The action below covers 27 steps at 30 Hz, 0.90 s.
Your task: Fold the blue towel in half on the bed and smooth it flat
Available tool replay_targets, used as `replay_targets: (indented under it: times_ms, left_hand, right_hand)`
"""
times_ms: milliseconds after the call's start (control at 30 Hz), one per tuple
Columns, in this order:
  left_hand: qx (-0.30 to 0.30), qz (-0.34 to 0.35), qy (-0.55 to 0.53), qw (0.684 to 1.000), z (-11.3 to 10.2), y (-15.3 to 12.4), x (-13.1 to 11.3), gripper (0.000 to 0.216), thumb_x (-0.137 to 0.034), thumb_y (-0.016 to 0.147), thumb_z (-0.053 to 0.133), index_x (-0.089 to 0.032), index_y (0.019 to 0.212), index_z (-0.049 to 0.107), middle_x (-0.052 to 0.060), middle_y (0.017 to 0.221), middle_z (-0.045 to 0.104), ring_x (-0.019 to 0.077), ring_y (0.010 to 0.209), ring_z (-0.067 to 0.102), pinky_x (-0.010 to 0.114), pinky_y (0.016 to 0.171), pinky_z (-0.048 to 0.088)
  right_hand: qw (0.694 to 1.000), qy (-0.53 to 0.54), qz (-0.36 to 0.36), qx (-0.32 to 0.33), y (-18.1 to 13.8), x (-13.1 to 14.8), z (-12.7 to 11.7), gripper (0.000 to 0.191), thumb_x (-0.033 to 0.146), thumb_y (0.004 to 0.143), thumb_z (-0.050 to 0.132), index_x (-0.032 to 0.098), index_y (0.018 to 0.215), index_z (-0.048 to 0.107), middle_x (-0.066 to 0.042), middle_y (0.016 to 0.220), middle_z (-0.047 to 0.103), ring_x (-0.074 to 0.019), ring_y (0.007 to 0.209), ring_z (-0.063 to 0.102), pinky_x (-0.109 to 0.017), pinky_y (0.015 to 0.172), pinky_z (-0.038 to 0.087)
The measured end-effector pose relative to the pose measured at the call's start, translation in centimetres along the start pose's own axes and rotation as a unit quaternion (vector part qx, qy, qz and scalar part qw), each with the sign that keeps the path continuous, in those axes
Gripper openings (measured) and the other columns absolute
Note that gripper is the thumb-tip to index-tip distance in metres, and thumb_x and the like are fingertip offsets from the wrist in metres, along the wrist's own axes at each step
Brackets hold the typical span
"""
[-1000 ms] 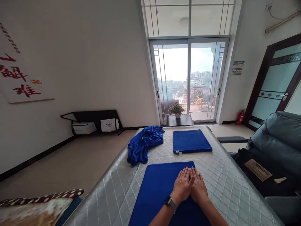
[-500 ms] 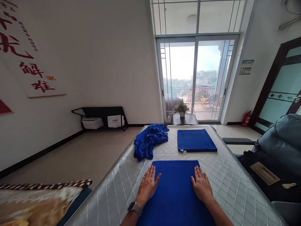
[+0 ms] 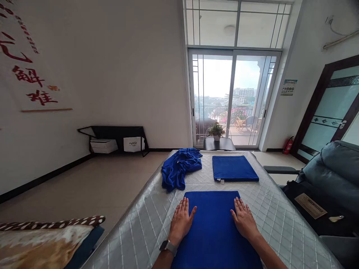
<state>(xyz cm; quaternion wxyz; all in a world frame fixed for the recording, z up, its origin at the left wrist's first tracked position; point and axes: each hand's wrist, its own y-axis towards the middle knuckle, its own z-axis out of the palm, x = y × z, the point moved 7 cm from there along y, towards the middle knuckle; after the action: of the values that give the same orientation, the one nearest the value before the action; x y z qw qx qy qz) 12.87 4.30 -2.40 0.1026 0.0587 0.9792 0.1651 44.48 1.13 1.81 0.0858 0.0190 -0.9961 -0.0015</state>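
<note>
A blue cloth (image 3: 213,228) lies flat and smooth on the quilted silver-grey mattress (image 3: 140,224) in front of me. On its left edge rests my left hand (image 3: 181,219), open, palm down, with a watch on the wrist. My right hand (image 3: 243,217) lies open on the right edge, fingers stretched forward. Neither hand grips anything. Beyond the cloth, to the right, sits a neatly folded blue cloth (image 3: 235,168) with a small white tag at its near edge. A crumpled blue cloth (image 3: 181,168) is heaped at the far left.
A folded patterned blanket (image 3: 50,243) is at the lower left. To the right stands a dark armchair (image 3: 333,179) with a brown board (image 3: 310,206) on it. A potted plant (image 3: 216,130) stands on a chair past the mattress's far end, before glass sliding doors.
The view has shifted slightly, so the scene sits a little differently in frame. Both hands remain flat on the cloth's edges, in nearly the same places.
</note>
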Motion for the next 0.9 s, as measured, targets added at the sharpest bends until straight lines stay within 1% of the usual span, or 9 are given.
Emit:
replay_targets:
  times_ms: [100, 233, 400, 500, 567, 667, 733, 833, 900]
  left_hand:
    - [-0.003, 0.008, 0.000, 1.000, -0.2, 0.0, -0.2, 0.075, -0.062, 0.102, 0.017, -0.013, 0.156, 0.036, 0.016, 0.158, 0.043, 0.0287, 0.148, 0.038, 0.050, 0.119, 0.035]
    - [-0.003, -0.006, 0.001, 1.000, -0.4, 0.0, -0.4, 0.079, -0.064, 0.101, 0.018, -0.009, 0.155, 0.038, 0.018, 0.160, 0.039, 0.0286, 0.148, 0.038, 0.047, 0.121, 0.034]
    - [0.005, -0.003, 0.008, 1.000, -0.4, 0.0, -0.1, 0.081, -0.065, 0.101, 0.016, -0.008, 0.154, 0.038, 0.018, 0.160, 0.039, 0.0271, 0.148, 0.037, 0.044, 0.121, 0.033]
    - [0.009, -0.025, 0.022, 0.999, -0.6, 0.5, 0.0, 0.088, -0.068, 0.099, 0.017, -0.002, 0.152, 0.040, 0.023, 0.157, 0.043, 0.0311, 0.147, 0.039, 0.047, 0.120, 0.035]
    - [-0.006, -0.060, 0.035, 0.998, -1.2, 0.7, -0.9, 0.091, -0.070, 0.098, 0.018, 0.002, 0.151, 0.040, 0.026, 0.155, 0.044, 0.0353, 0.146, 0.040, 0.051, 0.119, 0.035]
    - [-0.021, -0.054, 0.024, 0.998, -1.6, 0.3, -6.0, 0.089, -0.068, 0.099, 0.019, 0.000, 0.154, 0.035, 0.026, 0.157, 0.040, 0.0363, 0.148, 0.036, 0.053, 0.120, 0.034]
    - [0.007, 0.009, -0.014, 1.000, -1.0, -0.5, -11.7, 0.083, -0.066, 0.100, 0.018, -0.006, 0.157, 0.033, 0.021, 0.160, 0.037, 0.0333, 0.149, 0.034, 0.052, 0.120, 0.035]
    - [0.081, 0.156, -0.090, 0.980, 0.3, -2.7, -20.7, 0.072, -0.056, 0.104, 0.016, -0.011, 0.159, 0.028, 0.016, 0.163, 0.033, 0.0274, 0.151, 0.030, 0.047, 0.121, 0.035]
    - [0.105, 0.186, -0.122, 0.969, 0.5, -3.7, -24.0, 0.068, -0.052, 0.105, 0.015, -0.013, 0.160, 0.027, 0.013, 0.164, 0.031, 0.0259, 0.153, 0.026, 0.047, 0.123, 0.033]
  right_hand:
    - [1.000, -0.006, -0.007, 0.008, -1.1, 0.3, 0.1, 0.068, 0.048, 0.102, 0.017, 0.012, 0.160, 0.024, -0.005, 0.167, 0.019, -0.0202, 0.156, 0.012, -0.044, 0.126, 0.011]
    - [1.000, -0.005, 0.003, 0.006, -2.8, -0.1, 1.1, 0.069, 0.050, 0.102, 0.018, 0.011, 0.159, 0.025, -0.006, 0.167, 0.019, -0.0213, 0.155, 0.014, -0.044, 0.125, 0.014]
    - [1.000, 0.003, 0.010, -0.009, -3.9, -0.3, 1.8, 0.070, 0.050, 0.102, 0.017, 0.010, 0.160, 0.021, -0.005, 0.168, 0.015, -0.0201, 0.156, 0.011, -0.042, 0.126, 0.013]
    - [1.000, 0.011, 0.011, -0.007, -3.8, -0.2, 1.7, 0.070, 0.049, 0.102, 0.017, 0.011, 0.160, 0.022, -0.005, 0.168, 0.015, -0.0199, 0.156, 0.009, -0.042, 0.126, 0.012]
    - [1.000, 0.014, 0.010, -0.006, -3.8, -0.1, 1.6, 0.069, 0.048, 0.102, 0.018, 0.011, 0.160, 0.024, -0.005, 0.168, 0.016, -0.0203, 0.156, 0.009, -0.042, 0.126, 0.011]
    - [1.000, 0.019, 0.012, -0.008, -3.7, -0.2, 1.6, 0.068, 0.047, 0.102, 0.019, 0.011, 0.159, 0.025, -0.006, 0.167, 0.017, -0.0212, 0.156, 0.010, -0.043, 0.126, 0.011]
    - [1.000, 0.019, 0.009, -0.010, -3.7, -0.2, 1.7, 0.067, 0.045, 0.102, 0.020, 0.011, 0.159, 0.026, -0.007, 0.167, 0.018, -0.0223, 0.156, 0.010, -0.045, 0.126, 0.012]
    - [1.000, -0.003, -0.013, -0.004, -3.9, -0.2, 2.0, 0.063, 0.035, 0.100, 0.024, 0.014, 0.159, 0.029, -0.007, 0.167, 0.019, -0.0235, 0.155, 0.012, -0.047, 0.126, 0.012]
    - [0.999, -0.020, -0.027, 0.005, -4.1, -0.2, 2.2, 0.062, 0.027, 0.097, 0.027, 0.016, 0.158, 0.030, -0.006, 0.167, 0.019, -0.0233, 0.155, 0.013, -0.046, 0.126, 0.011]
